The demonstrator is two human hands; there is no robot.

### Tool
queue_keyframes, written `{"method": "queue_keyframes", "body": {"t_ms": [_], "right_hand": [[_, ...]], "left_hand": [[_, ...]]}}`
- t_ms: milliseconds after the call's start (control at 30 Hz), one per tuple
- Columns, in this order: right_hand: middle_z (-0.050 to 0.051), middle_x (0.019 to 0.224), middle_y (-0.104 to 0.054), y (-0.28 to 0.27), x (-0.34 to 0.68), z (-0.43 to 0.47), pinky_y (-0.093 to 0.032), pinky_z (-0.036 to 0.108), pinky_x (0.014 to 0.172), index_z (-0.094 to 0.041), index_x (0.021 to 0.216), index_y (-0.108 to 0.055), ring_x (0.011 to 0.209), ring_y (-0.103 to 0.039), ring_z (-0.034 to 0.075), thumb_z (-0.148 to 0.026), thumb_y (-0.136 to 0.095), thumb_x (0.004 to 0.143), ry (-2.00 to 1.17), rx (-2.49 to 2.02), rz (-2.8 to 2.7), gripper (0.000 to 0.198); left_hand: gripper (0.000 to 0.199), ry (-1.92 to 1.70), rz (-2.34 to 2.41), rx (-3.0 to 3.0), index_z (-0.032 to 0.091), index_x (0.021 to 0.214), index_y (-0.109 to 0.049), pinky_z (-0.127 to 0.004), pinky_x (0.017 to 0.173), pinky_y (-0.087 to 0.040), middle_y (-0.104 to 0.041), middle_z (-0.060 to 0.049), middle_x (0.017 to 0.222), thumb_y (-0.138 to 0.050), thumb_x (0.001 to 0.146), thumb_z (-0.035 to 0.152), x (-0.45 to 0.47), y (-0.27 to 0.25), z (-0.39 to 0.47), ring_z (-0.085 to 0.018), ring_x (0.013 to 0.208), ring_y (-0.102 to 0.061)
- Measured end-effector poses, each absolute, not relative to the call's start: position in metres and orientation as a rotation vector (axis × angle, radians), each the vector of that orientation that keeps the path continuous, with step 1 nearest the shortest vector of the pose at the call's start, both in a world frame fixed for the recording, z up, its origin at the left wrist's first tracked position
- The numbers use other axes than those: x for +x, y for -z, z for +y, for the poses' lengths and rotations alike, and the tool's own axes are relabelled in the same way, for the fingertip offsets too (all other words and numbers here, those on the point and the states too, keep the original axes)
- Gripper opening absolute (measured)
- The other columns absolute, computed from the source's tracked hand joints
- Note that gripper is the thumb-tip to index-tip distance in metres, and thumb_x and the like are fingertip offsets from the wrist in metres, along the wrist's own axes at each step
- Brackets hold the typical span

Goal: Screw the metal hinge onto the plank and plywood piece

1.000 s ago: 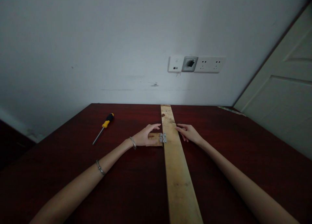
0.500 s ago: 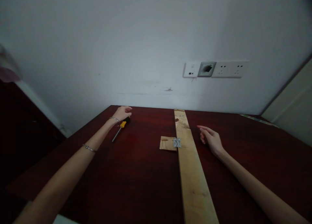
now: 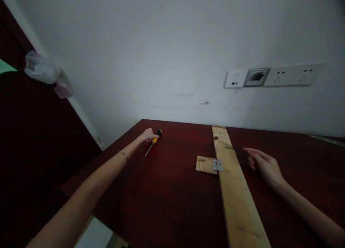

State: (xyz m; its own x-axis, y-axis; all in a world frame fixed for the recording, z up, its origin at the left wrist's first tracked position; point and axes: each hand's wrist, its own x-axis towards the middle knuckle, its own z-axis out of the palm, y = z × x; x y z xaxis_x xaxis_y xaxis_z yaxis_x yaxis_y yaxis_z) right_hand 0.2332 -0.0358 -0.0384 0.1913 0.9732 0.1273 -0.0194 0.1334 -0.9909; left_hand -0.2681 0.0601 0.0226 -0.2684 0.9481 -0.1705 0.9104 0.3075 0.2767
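Note:
My left hand (image 3: 151, 134) is at the far left of the table, its thumb against the handle of a yellow and black screwdriver (image 3: 154, 140). The screwdriver's metal shaft points back toward me, and my other fingers are partly hidden. A long wooden board (image 3: 237, 183) runs away from me across the table. At its left edge a metal hinge (image 3: 217, 165) joins a small wooden piece (image 3: 205, 164) to it. To the right of the board is my right hand (image 3: 265, 165), fingers curled and the index finger partly stretched; whatever it may hold is hidden.
The dark red table (image 3: 167, 197) meets a white wall with sockets (image 3: 285, 76) at the back right. A flat strip (image 3: 327, 139) lies at the far right edge. A white bag (image 3: 43, 68) hangs at the left, and a pale box-like object (image 3: 94, 233) is below the front edge.
The view has swung left. My left hand has come down beside the screwdriver's handle, its thumb now against it. The screwdriver, board and right hand keep their places on the table.

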Motion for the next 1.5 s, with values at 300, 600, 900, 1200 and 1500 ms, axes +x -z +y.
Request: {"method": "queue_keyframes", "body": {"t_ms": [300,600,900,1200,1500], "right_hand": [[-0.006,0.049,-0.045,0.034,0.232,-0.037,-0.029,0.022,0.039,-0.014,0.096,-0.065,0.044,-0.039,0.009,-0.047,-0.068,0.069,-0.994,-1.185,-1.101,0.042],[-0.006,0.047,-0.045,0.022,0.232,-0.038,-0.028,0.022,0.037,-0.014,0.094,-0.066,0.041,-0.038,0.008,-0.045,-0.068,0.069,-0.985,-1.135,-1.092,0.04],[-0.005,0.048,-0.048,-0.055,0.197,-0.035,-0.034,0.021,0.038,-0.015,0.086,-0.068,0.043,-0.042,0.008,-0.04,-0.068,0.069,-0.886,-0.957,-1.205,0.03],[0.006,0.102,-0.069,-0.108,0.145,-0.042,-0.057,0.031,0.066,-0.02,0.103,-0.069,0.076,-0.066,0.015,-0.041,-0.072,0.068,-0.876,-0.796,-1.332,0.04],[0.008,0.116,-0.068,-0.135,0.15,-0.058,-0.047,0.049,0.099,-0.021,0.116,-0.063,0.107,-0.064,0.025,-0.032,-0.078,0.065,-0.799,-0.631,-1.405,0.055]], "left_hand": [[0.028,-0.119,2.337,1.686,0.012,0.066,-0.066,-0.022,0.047,-0.044,-0.063,-0.007,0.058,-0.067,0.067,0.04,-0.255,-0.018,0.056,-0.016,0.051,-0.06],[0.028,-0.288,2.205,1.897,0.013,0.053,-0.064,-0.021,0.048,-0.035,-0.055,-0.003,0.046,-0.065,0.069,0.036,-0.228,-0.064,0.055,-0.013,0.051,-0.054],[0.032,-0.691,1.718,2.169,0.011,0.069,-0.066,-0.021,0.052,-0.034,-0.061,-0.002,0.062,-0.061,0.076,0.042,-0.132,-0.138,0.053,-0.01,0.056,-0.05],[0.027,-1.113,0.898,2.066,0.01,0.076,-0.063,-0.023,0.061,-0.042,-0.063,-0.003,0.072,-0.066,0.073,0.037,-0.056,-0.145,0.004,-0.01,0.064,-0.055],[0.026,-1.018,0.722,2.161,0.011,0.088,-0.067,-0.024,0.064,-0.044,-0.066,-0.004,0.08,-0.067,0.077,0.035,-0.038,-0.14,-0.027,-0.01,0.067,-0.056]]}}
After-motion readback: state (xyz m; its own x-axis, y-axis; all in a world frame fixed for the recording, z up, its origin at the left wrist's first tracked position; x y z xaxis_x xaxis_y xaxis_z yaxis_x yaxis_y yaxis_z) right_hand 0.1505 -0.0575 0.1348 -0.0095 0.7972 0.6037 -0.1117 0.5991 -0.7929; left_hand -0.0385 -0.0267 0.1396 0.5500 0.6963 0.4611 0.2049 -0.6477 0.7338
